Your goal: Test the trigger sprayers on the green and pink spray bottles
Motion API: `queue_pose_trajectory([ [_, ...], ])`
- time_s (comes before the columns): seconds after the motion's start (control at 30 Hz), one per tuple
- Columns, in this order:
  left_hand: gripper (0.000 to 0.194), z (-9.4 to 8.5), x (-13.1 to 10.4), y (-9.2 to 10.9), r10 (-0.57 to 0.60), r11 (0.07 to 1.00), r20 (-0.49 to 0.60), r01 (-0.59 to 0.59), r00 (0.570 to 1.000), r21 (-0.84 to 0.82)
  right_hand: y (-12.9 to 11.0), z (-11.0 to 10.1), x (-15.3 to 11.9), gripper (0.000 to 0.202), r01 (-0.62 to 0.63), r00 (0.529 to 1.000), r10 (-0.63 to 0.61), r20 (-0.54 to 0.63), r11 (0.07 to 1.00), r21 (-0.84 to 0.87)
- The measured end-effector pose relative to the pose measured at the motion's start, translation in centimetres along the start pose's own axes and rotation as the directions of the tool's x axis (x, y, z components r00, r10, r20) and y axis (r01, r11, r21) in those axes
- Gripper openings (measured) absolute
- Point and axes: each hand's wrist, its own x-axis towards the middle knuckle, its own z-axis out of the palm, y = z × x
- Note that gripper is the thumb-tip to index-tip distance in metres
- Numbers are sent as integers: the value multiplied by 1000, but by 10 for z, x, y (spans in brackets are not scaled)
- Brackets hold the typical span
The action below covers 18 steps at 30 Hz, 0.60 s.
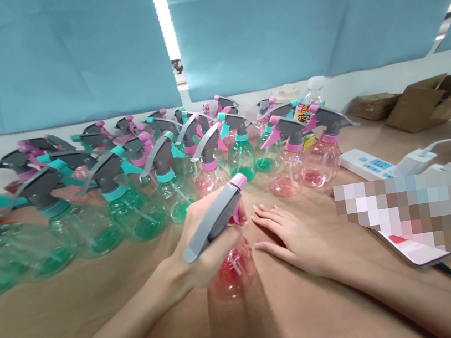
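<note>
Near the middle of the table, a clear pink spray bottle [232, 271] stands with its grey and pink spray head up. My left hand [208, 238] is wrapped round its neck, just under the head. To the right of this bottle my right hand [287, 236] lies flat on the table with its fingers stretched out, holding nothing. Behind my hands stand several more spray bottles, among them a green one [135, 218] with a turquoise collar and a pink one [287, 174] with a pink collar.
At the right, a white power strip [361, 164] with plugged-in chargers lies beside a phone [421, 248], which is partly blurred out. Opened cardboard boxes [418, 105] sit at the back right. A blue curtain [66, 51] hangs behind the brown table [155, 324].
</note>
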Motion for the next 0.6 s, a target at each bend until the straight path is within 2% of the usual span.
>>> queue_pose_trajectory([
  [0.1,1,0,-2,-2,-55,998,17,56,998,-26,1,0,0,58,-4,1000,4,5,1000,0],
  [0.23,3,-1,3,-9,-104,991,105,112,989,-72,-1,0,1,57,-3,1000,3,8,1000,8],
  [0.43,25,2,5,-14,-49,997,122,57,991,-61,-1,-8,3,57,4,1000,-6,23,999,49],
  [0.53,27,2,3,-16,-43,999,100,45,994,-20,-2,-19,3,69,43,994,-56,99,990,136],
  [0.6,23,3,2,-17,-15,1000,65,15,998,6,-7,-29,1,79,26,987,-63,150,971,237],
])
